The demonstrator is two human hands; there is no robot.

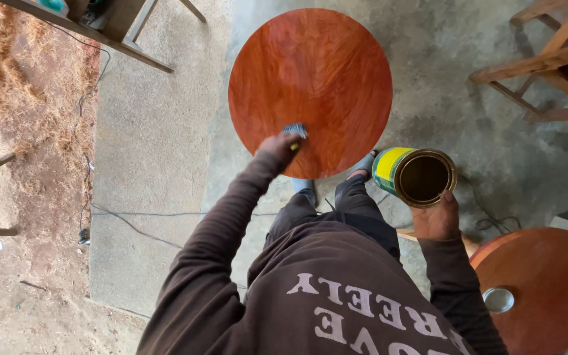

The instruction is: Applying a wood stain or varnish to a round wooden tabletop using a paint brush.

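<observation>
Left hand (277, 146) clamps brush (294, 130) at round tabletop's (310, 66) seven o'clock; right hand (436, 217) grips open varnish can (417, 176) (tilted, spill likely).

One camera sits on the person's head. It looks straight down, from high up, at a round table (309, 85) and the floor (159, 164).

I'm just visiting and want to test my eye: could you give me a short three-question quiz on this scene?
1. True or false: the right hand holds an open tin can.
2. What does the left hand press on the round red-brown tabletop?
3. Where does the can's loose lid lie: A on the concrete floor, B on the second round top?

Key: 1 true; 2 a brush; 3 B.
</observation>
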